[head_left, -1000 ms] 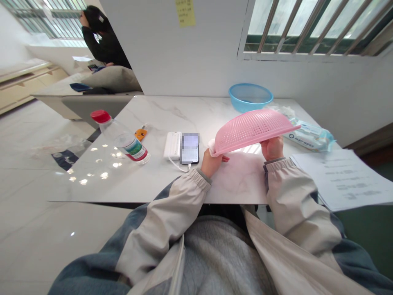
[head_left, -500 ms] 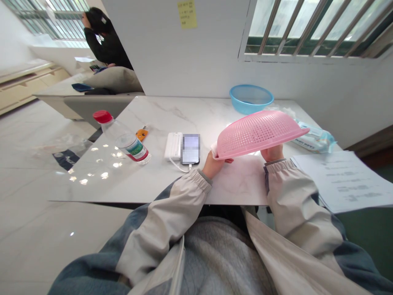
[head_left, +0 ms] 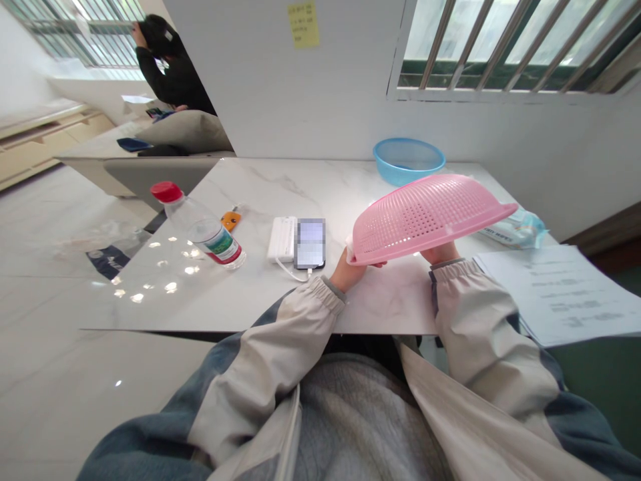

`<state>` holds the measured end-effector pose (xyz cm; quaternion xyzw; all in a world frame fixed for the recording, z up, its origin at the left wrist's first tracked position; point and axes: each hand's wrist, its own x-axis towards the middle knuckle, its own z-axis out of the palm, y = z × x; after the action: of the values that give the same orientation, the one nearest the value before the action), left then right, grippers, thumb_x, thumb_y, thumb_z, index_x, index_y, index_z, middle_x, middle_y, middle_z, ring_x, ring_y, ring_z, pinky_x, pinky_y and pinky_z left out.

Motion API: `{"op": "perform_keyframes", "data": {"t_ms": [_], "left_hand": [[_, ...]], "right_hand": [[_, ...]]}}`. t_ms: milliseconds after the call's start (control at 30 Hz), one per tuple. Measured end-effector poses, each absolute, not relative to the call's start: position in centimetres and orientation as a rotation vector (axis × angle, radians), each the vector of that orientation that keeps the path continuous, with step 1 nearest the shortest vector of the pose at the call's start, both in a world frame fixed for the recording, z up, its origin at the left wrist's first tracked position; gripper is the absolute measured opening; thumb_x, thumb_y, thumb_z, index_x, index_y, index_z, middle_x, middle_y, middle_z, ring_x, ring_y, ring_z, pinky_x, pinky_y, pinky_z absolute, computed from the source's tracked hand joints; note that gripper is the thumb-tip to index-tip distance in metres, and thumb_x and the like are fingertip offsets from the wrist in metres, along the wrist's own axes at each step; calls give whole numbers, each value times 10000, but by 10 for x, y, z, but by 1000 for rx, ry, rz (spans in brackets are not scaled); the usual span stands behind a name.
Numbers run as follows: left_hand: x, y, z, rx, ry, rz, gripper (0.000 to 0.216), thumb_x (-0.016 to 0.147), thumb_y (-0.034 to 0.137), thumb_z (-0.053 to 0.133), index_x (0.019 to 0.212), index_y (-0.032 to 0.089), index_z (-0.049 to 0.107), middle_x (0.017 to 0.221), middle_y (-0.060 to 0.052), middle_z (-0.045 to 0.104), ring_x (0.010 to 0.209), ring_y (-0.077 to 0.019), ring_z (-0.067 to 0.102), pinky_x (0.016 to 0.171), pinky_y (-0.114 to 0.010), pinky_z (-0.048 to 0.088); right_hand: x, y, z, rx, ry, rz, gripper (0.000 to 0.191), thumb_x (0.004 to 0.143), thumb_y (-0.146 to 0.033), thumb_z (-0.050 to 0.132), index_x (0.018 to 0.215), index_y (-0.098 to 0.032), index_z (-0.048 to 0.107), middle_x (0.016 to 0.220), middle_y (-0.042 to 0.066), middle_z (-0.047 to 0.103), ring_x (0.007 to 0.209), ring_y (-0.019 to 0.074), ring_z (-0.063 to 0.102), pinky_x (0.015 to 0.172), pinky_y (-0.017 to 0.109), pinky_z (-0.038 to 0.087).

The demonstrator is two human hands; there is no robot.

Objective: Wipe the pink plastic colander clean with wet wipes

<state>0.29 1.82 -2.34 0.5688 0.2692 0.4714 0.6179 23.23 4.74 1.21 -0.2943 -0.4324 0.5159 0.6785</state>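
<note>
A pink perforated strainer basket [head_left: 425, 217] hangs upside down above the white marble table [head_left: 260, 294], tilted with its right side higher. My left hand [head_left: 348, 270] grips its lower left rim together with a bit of white cloth or tissue. My right hand [head_left: 438, 254] holds it from beneath near the front; the basket hides most of its fingers.
A blue basin [head_left: 408, 159] stands at the back. A wet-wipes pack [head_left: 515, 227] lies right of the basket, papers [head_left: 555, 290] at the right edge. A phone [head_left: 310, 242] on a white power bank [head_left: 282, 238], a plastic bottle [head_left: 200, 227] and an orange item [head_left: 230, 218] lie left. Another person [head_left: 170, 67] sits far left.
The pink basket has risen slightly and shifted right, its right side tipping higher. It now covers more of my right hand. Nothing else has moved.
</note>
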Motion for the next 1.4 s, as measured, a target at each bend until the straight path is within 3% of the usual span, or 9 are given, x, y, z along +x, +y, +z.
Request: {"op": "perform_keyframes", "data": {"t_ms": [167,300,567,867,1033,1200,1300,1400], "left_hand": [[4,17,-23,1266,631,1084,519,885,577,768,1117,117,708,981,-139,791,838,-249,798,752,-384,693],[5,16,-22,1241,655,1060,572,916,611,734,1186,110,675,1132,-183,784,853,-240,803,774,-373,690],[5,15,-20,1188,676,1033,635,908,633,739,1267,115,653,1241,-203,768,869,-253,813,815,-411,701],[4,15,-19,1127,710,1111,527,910,580,744,1165,119,725,1149,-175,800,915,-268,812,914,-459,690],[2,18,-20,1166,743,1190,463,877,574,764,1034,138,761,985,-127,809,875,-262,804,847,-440,699],[0,20,-19,1235,773,1285,448,856,557,788,1020,142,760,1068,-126,806,916,-255,792,832,-413,697],[0,19,-18,1236,800,1276,401,869,515,777,1017,143,760,1035,-115,808,878,-239,790,810,-398,694],[-2,19,-16,1289,837,1268,328,890,449,751,1013,145,767,962,-98,801,845,-224,781,807,-392,685]], "right_hand": [[232,50,9,-677,-960,1151,292,832,-485,845,1064,-321,779,1183,6,784,1137,240,729,1027,444,644],[237,53,1,-703,-928,1140,249,803,-382,853,1019,-287,772,1124,20,791,1120,263,743,930,455,673],[241,53,-3,-764,-904,1097,279,763,-280,839,1035,-268,777,1090,11,792,1127,247,741,945,428,666],[241,56,-3,-784,-873,1069,278,707,-347,867,940,-266,739,951,12,771,942,225,753,748,353,666],[237,53,4,-817,-852,1034,330,713,-406,891,934,-248,705,935,20,763,912,214,720,765,360,645],[236,55,8,-796,-792,900,370,695,-456,899,924,-247,698,931,15,757,1000,216,692,799,348,625],[238,56,6,-806,-794,886,339,696,-443,895,877,-250,684,882,20,739,1060,239,687,877,384,623],[239,55,7,-793,-832,919,323,743,-496,862,899,-287,672,982,8,761,1145,246,672,1013,421,596]]}}
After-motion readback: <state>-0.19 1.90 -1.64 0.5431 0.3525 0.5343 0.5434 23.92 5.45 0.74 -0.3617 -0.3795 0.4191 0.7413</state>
